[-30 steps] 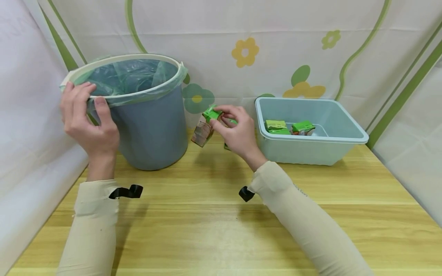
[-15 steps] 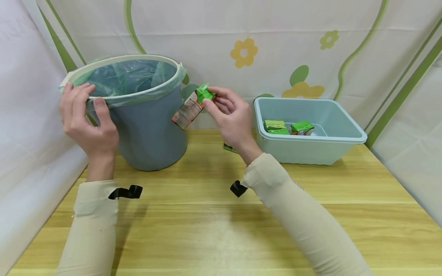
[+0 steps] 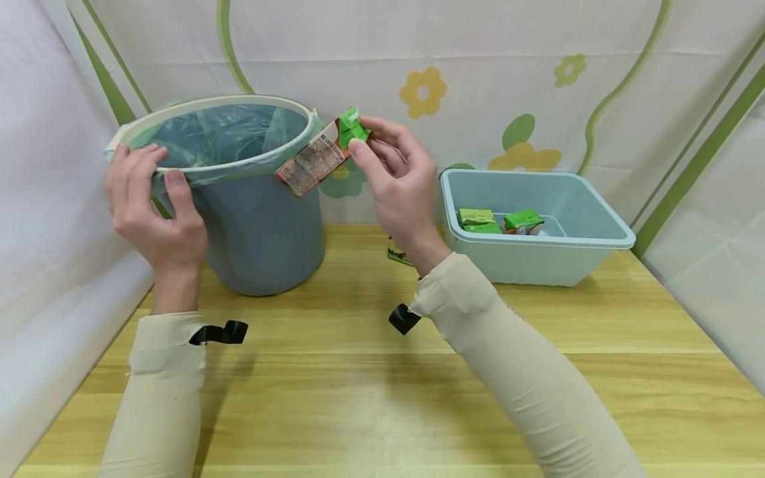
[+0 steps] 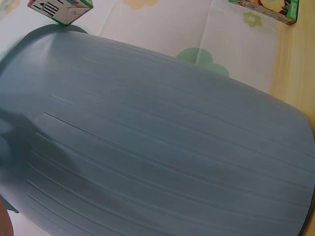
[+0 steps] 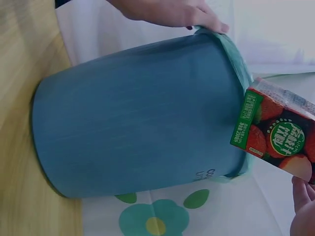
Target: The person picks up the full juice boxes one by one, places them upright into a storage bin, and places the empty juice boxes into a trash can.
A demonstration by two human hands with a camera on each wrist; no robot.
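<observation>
My left hand (image 3: 152, 219) grips the left front rim of a blue-grey trash bin (image 3: 263, 232), fingers over the edge and thumb outside. A thin green liner (image 3: 218, 136) is folded over the bin's rim. My right hand (image 3: 403, 182) pinches a juice carton (image 3: 317, 162) by its crumpled green end, between thumb and fingers. The carton tilts down to the left, in front of the bin's right rim. In the right wrist view, the juice carton (image 5: 280, 135) shows a litchi picture on its front. Whether it touches the bin, I cannot tell.
A pale blue plastic basin (image 3: 538, 262) stands on the right, with several green-topped cartons (image 3: 476, 217) inside. Another carton (image 3: 398, 253) is on the wooden table (image 3: 335, 385), partly hidden behind my right wrist. A white flowered cloth (image 3: 370, 73) hangs behind.
My right hand has raised the juice carton from near the table up and left to the bin's rim, turning it flatter. The left hand has stayed on the rim.
</observation>
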